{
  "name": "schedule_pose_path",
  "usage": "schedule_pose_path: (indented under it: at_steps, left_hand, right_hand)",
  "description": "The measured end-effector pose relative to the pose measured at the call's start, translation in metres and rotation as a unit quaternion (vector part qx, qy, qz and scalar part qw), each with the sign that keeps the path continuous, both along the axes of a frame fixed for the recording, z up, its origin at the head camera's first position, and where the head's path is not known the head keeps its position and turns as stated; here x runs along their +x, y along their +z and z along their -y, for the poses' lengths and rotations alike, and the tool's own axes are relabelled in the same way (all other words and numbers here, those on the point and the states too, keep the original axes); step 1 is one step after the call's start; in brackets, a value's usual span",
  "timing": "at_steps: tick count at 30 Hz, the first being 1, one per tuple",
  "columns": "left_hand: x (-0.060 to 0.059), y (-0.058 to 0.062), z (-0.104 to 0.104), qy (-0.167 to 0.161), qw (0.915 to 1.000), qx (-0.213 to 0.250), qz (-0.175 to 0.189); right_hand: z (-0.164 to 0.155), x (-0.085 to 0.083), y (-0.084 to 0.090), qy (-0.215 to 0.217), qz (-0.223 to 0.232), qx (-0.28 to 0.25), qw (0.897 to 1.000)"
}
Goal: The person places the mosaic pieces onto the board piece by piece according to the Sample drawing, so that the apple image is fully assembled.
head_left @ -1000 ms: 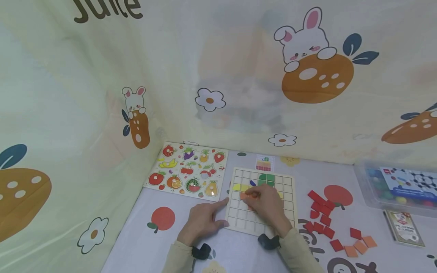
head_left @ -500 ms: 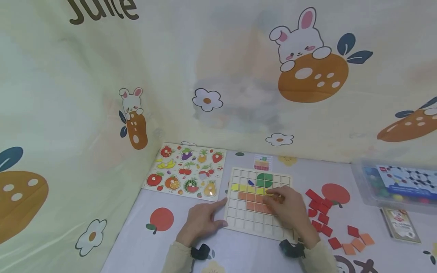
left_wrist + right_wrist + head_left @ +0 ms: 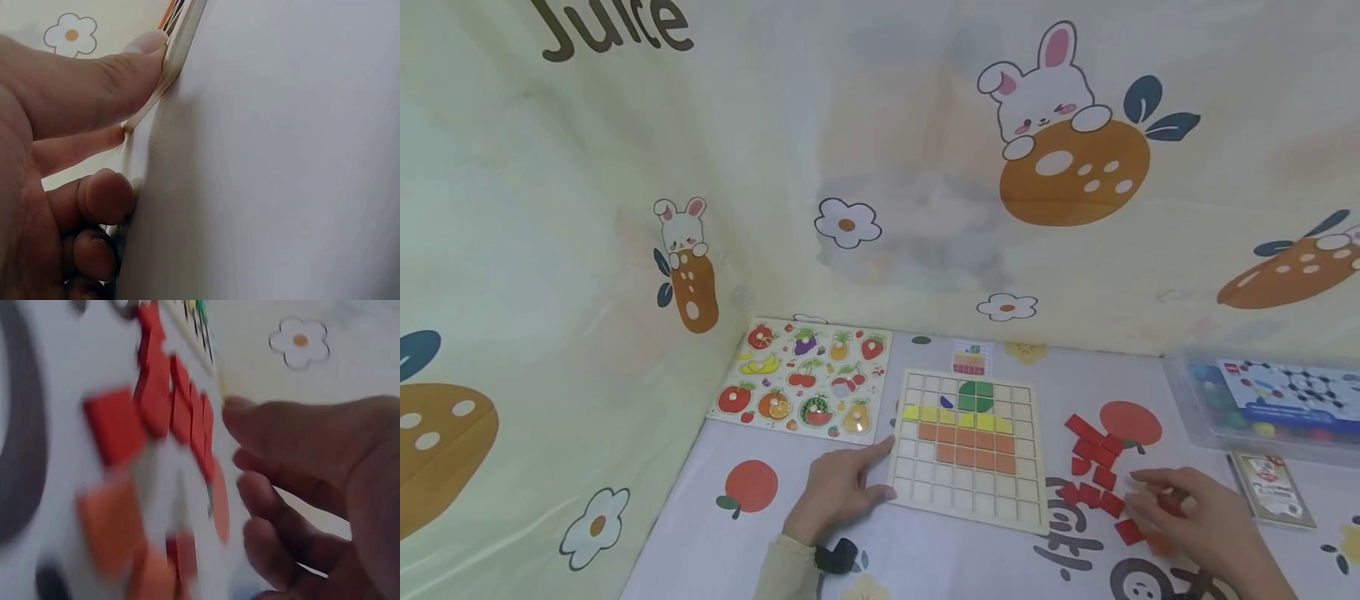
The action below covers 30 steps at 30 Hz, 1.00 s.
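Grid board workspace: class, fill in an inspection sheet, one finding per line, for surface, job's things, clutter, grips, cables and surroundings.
Surface: table cloth printed with fruit and letters.
Job's things: grid board holds green, yellow and orange tiles in its upper rows, lower rows bare; loose red tiles lie to its right; a small pattern card lies behind it.
Clutter: fruit puzzle at back left; clear bead box and card pack at right.
Grips: left hand touches the board's left edge, forefinger out; right hand is over the loose tiles, blurred, hold unclear.
Cables: nothing seen.
Surroundings: curtain with rabbits, carrots and flowers.
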State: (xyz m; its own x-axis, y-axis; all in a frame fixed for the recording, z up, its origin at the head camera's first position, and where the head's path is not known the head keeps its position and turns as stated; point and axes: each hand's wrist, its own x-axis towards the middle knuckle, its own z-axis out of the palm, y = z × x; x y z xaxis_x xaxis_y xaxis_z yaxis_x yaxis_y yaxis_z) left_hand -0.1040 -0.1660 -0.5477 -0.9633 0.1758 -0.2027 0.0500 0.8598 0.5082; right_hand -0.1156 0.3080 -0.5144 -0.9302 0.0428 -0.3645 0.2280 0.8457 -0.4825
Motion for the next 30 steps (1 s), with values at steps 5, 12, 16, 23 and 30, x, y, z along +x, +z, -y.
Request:
schedule_pose_path:
  at_steps: [5, 12, 16, 23, 30]
  left_hand:
    - [0.002, -0.001, 0.0, 0.007, 1.0, 0.0, 0.003]
    - [0.002, 0.0, 0.0, 0.004, 1.0, 0.0, -0.002]
    - [0.002, 0.0, -0.001, 0.002, 1.0, 0.002, -0.005]
    - [0.001, -0.002, 0.0, 0.0, 0.9999, 0.005, -0.012]
    - [0.001, -0.003, 0.0, 0.001, 0.9999, 0.006, -0.014]
  right_hand:
    - [-0.025, 0.02, -0.007, -0.01, 0.096, -0.004, 0.995]
    - [-0.032, 0.034, -0.024, 0.009, 0.073, 0.011, 0.997]
    - [-0.031, 0.036, -0.024, 0.006, 0.063, 0.011, 0.998]
    - [-0.03, 0.037, -0.022, -0.01, 0.071, 0.004, 0.997]
    - [-0.029, 0.036, -0.025, -0.033, 0.034, 0.004, 0.999]
